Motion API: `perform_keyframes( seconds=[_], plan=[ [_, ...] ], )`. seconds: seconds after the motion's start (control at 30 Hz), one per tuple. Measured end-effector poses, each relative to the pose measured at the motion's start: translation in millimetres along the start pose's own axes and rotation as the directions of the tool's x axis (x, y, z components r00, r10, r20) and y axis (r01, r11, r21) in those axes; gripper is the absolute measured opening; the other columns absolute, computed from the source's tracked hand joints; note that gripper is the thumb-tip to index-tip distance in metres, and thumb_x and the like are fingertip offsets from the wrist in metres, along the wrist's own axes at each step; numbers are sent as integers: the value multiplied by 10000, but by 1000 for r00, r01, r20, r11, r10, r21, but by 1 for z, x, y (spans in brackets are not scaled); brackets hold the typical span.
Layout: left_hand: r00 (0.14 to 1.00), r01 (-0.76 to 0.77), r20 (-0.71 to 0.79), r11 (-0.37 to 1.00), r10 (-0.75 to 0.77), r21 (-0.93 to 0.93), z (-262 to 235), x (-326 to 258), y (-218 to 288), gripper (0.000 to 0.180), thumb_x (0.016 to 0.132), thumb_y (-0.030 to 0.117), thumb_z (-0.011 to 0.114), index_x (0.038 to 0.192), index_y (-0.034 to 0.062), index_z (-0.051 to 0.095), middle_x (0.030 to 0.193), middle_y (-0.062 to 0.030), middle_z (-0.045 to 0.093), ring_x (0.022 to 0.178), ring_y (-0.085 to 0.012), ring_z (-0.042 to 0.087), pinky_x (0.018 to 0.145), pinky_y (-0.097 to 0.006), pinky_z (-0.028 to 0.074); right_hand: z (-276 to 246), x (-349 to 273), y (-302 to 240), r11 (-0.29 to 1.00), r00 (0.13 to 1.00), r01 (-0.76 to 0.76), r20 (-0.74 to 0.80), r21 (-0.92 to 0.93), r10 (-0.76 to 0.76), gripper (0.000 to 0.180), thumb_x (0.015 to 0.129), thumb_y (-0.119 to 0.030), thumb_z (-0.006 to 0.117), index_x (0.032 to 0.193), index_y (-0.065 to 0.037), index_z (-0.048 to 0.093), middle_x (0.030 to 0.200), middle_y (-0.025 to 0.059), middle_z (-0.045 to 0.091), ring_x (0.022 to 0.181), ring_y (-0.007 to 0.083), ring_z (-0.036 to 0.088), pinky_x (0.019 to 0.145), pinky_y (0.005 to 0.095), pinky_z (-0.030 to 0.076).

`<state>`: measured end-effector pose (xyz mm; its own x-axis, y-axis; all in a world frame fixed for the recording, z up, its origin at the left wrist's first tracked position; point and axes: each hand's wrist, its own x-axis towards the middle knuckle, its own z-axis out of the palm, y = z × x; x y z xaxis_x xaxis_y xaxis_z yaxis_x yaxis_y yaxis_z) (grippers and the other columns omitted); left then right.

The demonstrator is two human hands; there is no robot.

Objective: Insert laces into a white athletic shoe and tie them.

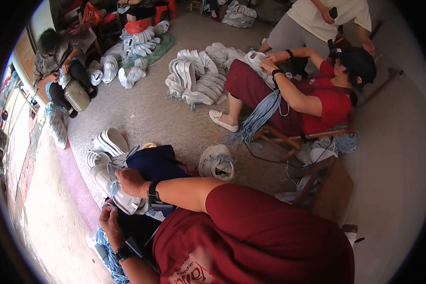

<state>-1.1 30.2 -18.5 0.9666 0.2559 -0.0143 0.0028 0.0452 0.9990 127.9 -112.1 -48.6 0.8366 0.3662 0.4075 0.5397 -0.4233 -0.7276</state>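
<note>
Head view: the right hand (129,181) rests on a white shoe (120,191) lying across the lap, fingers curled closed over its upper and gripping a blue lace (112,188) at that spot. The left hand (110,218) sits just below the shoe, near its heel end; its fingers are bent inward, but whether they pinch anything cannot be told. Both wrists carry black bands. A bundle of blue laces (108,253) hangs beside the left forearm, near the floor. Two more white shoes (110,142) lie on the concrete floor (146,113) just beyond the knee, and another shoe (217,162) lies to the right of the knee. Farther off, a seated person in a red shirt (324,102) holds a white shoe with blue laces draped over the lap. A pile of white shoes (196,75) sits beside that person's foot. Another person (57,57) sits at upper left with a shoe.
</note>
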Motion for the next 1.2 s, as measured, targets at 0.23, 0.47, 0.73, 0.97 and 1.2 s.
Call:
perform_keyframes(
  seconds=[0.23, 0.47, 0.73, 0.97, 1.2],
  plan=[
    [1000, -8, -24, 999, 9, 37, 1, 0, -5, 161, 819, 35, 581, 687, 68, 493, 810, 31, 522, 612, -33, 331, 555, -180, 263, -10, 10, -7, 987, 988, -156, 20, 43, 155, 58, 686, -55, 556, 675, -26, 507, 676, 183, 581, 659, 375, 576, 579, 455, 457],
    [1000, 22, -23, 996, -21, 82, -6, 0, -8, 157, 800, 11, 593, 684, 54, 497, 855, 17, 537, 624, -38, 345, 569, -181, 276, -15, -1, -12, 999, 1000, 2, -2, -38, -2, 61, 671, -85, 566, 677, -28, 548, 656, 172, 581, 653, 357, 580, 583, 438, 461],
    [997, -71, -18, 996, 72, 44, -1, 2, -13, 151, 804, -2, 586, 697, 52, 495, 835, 9, 538, 639, -41, 354, 599, -178, 283, -19, -16, -12, 850, 922, 383, 211, -362, -325, 151, 650, -83, 547, 711, 53, 574, 719, 173, 557, 808, 314, 518, 601, 362, 473],
    [999, -34, -32, 995, 38, 92, -6, 1, -13, 132, 799, -6, 592, 709, 49, 512, 918, -11, 567, 671, -49, 383, 618, -179, 316, -9, -15, -9, 928, 956, 292, 55, -232, -287, 83, 645, -77, 550, 653, 5, 543, 672, 206, 540, 728, 336, 547, 579, 403, 462],
    [995, -92, -42, 993, 95, 67, -3, -1, -13, 123, 812, 1, 587, 716, 47, 524, 893, -4, 588, 699, -53, 413, 652, -186, 332, -19, -11, -11, 957, 978, 208, 36, -204, -205, 89, 662, -102, 584, 666, -18, 555, 663, 165, 550, 692, 309, 553, 571, 404, 466]
  ],
)
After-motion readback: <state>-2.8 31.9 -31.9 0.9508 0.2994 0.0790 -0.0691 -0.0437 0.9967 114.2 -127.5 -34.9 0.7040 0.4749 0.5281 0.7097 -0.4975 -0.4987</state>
